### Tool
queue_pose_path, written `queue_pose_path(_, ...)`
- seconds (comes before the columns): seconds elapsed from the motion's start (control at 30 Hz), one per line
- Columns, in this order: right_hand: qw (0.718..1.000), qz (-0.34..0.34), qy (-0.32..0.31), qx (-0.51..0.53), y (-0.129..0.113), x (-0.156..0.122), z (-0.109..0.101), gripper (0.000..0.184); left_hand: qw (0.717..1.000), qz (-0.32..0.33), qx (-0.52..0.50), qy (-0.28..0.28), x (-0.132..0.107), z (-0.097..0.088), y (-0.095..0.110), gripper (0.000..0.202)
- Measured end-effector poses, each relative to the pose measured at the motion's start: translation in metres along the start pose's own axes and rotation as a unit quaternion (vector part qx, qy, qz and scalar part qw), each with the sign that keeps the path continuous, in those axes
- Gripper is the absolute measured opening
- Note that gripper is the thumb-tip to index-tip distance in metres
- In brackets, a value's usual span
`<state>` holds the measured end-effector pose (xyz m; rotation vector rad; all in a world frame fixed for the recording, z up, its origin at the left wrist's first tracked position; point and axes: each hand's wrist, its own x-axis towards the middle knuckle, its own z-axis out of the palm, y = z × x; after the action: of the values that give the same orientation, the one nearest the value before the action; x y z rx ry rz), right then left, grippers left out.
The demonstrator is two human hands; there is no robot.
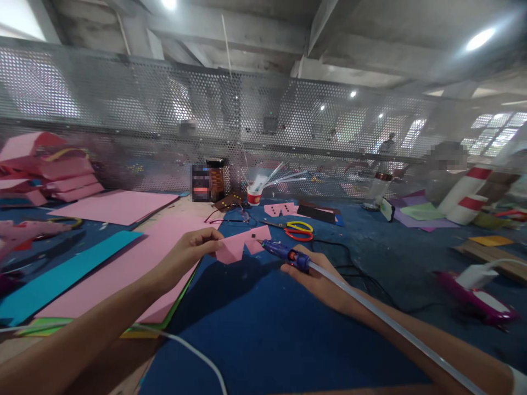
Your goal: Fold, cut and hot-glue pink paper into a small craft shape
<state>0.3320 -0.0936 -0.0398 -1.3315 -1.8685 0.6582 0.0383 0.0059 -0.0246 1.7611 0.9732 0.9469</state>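
My left hand pinches the left end of a pink paper piece, notched along its lower edge. One small black square sits on its right part. My right hand is wrapped round a blue hot glue gun, whose nozzle points left at the paper, close to the black square. Whether the nozzle touches the paper, I cannot tell. A long clear glue stick runs out of the gun's back over my right forearm. Just beyond lie scissors with yellow and red handles.
Pink sheets and a teal strip lie at left. Behind are a paper cup of glue sticks, glasses and another pink piece with black squares. A purple power strip lies right; black cords cross the blue table.
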Motion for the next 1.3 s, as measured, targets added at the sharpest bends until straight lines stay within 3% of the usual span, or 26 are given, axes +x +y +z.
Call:
queue_pose_path(1.0,1.000,0.009,-0.010,-0.018,0.002,0.000,-0.001,0.027,1.000,0.004,-0.005,0.018,-0.002,0.003,0.002,0.025)
queue_pose_path(1.3,1.000,0.009,-0.014,-0.009,0.003,0.000,-0.001,0.027,1.000,0.003,-0.016,0.008,-0.007,0.004,0.014,0.022)
